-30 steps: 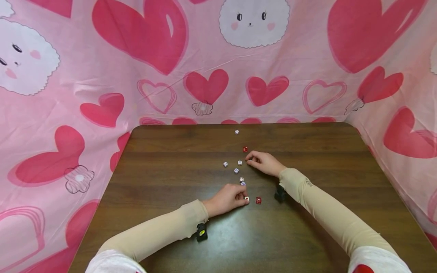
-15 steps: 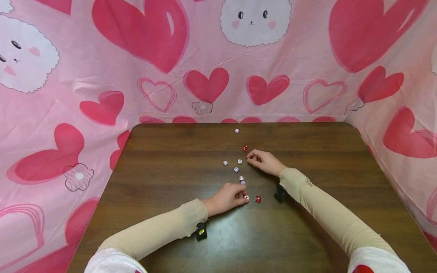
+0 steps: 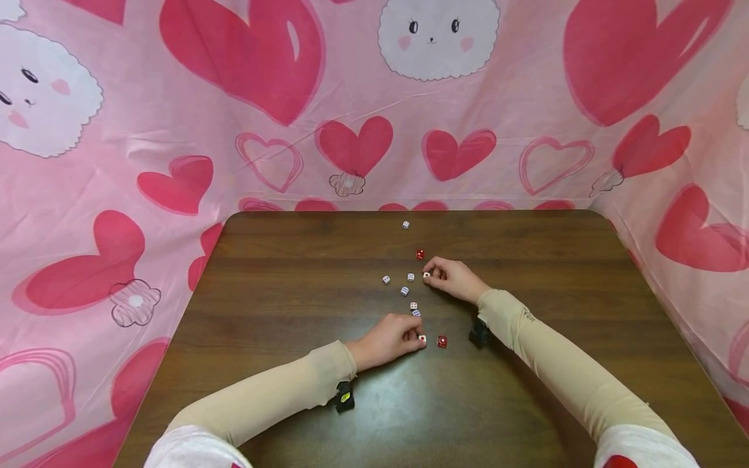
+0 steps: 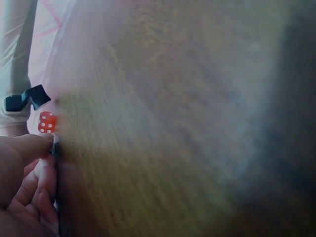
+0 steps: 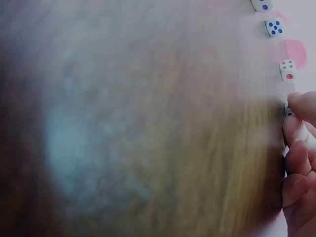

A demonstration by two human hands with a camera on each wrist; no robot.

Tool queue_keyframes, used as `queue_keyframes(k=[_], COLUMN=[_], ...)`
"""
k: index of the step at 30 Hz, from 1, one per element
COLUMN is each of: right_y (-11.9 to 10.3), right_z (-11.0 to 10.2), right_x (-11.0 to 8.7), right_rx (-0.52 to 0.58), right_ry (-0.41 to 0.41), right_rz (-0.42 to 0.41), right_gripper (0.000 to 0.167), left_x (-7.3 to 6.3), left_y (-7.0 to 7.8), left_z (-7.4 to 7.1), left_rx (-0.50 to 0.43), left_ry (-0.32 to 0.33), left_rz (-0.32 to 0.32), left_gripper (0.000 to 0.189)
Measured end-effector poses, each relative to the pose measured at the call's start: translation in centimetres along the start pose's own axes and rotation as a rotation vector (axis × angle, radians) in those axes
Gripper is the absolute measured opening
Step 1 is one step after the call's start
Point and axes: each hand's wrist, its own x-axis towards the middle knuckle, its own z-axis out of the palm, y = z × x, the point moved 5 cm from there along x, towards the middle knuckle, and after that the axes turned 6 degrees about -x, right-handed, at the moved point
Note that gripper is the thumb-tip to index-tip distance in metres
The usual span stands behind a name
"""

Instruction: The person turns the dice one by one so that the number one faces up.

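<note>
In the head view my left hand [image 3: 389,340] pinches a white die [image 3: 423,340] with a red pip between thumb and fingers. Just right of it lies a red die [image 3: 442,342], also visible beyond the thumb in the left wrist view. My right hand [image 3: 456,279], farther back, pinches another white die [image 3: 426,276] with a dark pip at its fingertips. The right wrist view shows that die [image 5: 289,111] mostly covered by thumb and finger. Left of the right hand sits a white die [image 3: 411,277], and a second red die [image 3: 420,255] is just behind it.
Two white dice, the nearer one [image 3: 416,313] beside the farther [image 3: 413,305], lie close behind the left hand. More white dice [image 3: 404,291] [image 3: 386,280] are to the left, and one [image 3: 406,225] is near the wooden table's [image 3: 281,273] back edge. A pink heart-print cloth [image 3: 398,97] surrounds the table.
At the right fingertips a white die has come into sight, its pip now facing up; a second ago the fingers hid it. The left hand has stayed in place with its die.
</note>
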Motion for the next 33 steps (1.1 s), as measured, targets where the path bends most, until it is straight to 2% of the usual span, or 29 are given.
queue_keyframes(k=[6,11,13,26,33], right_y=[-0.1,-0.2,-0.2,-0.1,-0.3], right_z=[-0.1,-0.2,-0.3,-0.2,0.2], right_x=[-0.4,-1.7,-2.5,-9.2,-11.6], right_rx=[-0.004,-0.020,-0.028,-0.050,-0.107], right_ry=[-0.014,-0.016,-0.004,-0.012,-0.034], right_rz=[-0.031,-0.105,-0.135,-0.191,-0.222], right_gripper=[0.010,0.009,0.009,0.015,0.021], left_x=[0.0,-0.2,-0.2,-0.3,-0.3], left_y=[0.1,0.1,0.1,-0.1,-0.1], left_z=[0.0,0.2,0.3,0.4,0.3], left_rx=[0.006,0.029,0.030,0.037,0.025], left_ry=[0.014,0.017,0.016,0.011,0.014], left_rz=[0.017,0.022,0.020,0.013,0.001], left_gripper=[0.012,0.012,0.011,0.012,0.013])
